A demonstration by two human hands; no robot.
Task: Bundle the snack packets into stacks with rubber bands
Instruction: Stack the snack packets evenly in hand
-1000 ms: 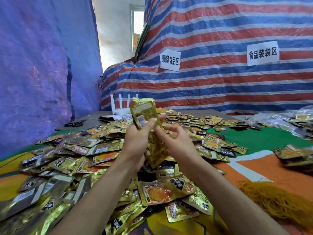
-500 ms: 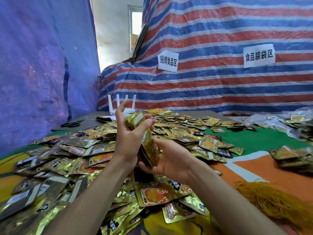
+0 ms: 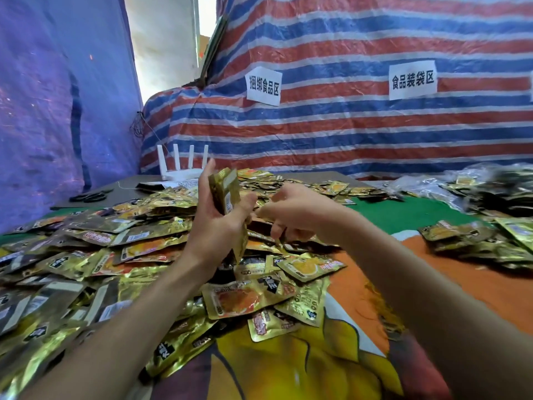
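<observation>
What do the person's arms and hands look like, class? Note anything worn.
Both forearms are bare, with no sleeves in view. The left hand and right hand wear no gloves; no watch, ring or bracelet shows.

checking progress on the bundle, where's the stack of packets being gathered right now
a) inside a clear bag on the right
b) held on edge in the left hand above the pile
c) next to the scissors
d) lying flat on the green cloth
b: the left hand grips the stack of packets on edge above the loose pile, with the right hand over the pile beside it.
</observation>
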